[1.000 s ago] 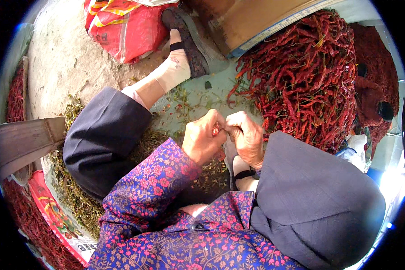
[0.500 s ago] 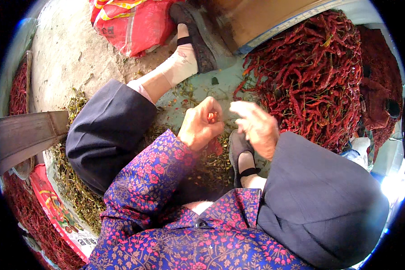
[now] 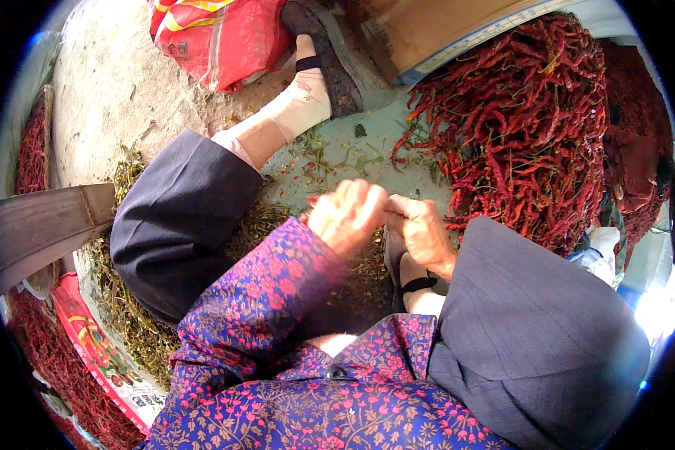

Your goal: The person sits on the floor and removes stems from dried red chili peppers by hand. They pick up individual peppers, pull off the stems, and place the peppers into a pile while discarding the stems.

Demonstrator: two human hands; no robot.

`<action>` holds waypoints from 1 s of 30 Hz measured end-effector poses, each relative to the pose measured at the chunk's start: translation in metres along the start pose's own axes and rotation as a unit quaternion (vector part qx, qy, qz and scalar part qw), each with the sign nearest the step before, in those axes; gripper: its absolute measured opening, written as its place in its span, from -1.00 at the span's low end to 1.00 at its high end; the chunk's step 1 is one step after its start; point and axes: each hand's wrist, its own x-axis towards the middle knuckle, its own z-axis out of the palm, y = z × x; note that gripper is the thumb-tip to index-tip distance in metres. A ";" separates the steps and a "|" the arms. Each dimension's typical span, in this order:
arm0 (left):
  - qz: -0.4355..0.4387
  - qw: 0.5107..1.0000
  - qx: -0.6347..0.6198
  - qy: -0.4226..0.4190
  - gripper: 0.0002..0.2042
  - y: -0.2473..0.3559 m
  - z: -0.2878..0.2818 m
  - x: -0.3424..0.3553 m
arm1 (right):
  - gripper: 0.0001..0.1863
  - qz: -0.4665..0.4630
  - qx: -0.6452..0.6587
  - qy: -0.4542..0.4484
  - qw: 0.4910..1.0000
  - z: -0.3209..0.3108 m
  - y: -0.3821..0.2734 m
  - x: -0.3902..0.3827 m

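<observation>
In front of my lap the two hands meet, fingertips touching or nearly so. My left hand [image 3: 346,219] is closed and somewhat blurred. Bits of red chili peppers [image 3: 312,201] stick out at its left side; the rest is hidden in the fist. My right hand [image 3: 426,234] is closed in a pinch, thumb and forefinger pressed together beside the left fingers. What it pinches is too small to make out. To the right lies a big heap of dried red chili peppers [image 3: 521,139], with thin stems among them.
Greenish-brown stems [image 3: 135,330] litter the ground around my feet. A red woven sack [image 3: 217,45] lies beyond my left foot, and a cardboard box [image 3: 427,30] stands behind the heap. At the left are a wooden beam [image 3: 49,225] and more red chilies [image 3: 67,367].
My left hand has turned over and dropped slightly, hiding the pepper ends seen in its fist. My right hand has come in from spread fingers to a pinch against it.
</observation>
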 end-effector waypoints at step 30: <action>-0.431 0.617 -0.657 -0.046 -0.82 -0.019 -0.009 0.010 | -0.93 -0.134 -0.298 0.089 0.941 -0.031 0.117 0.069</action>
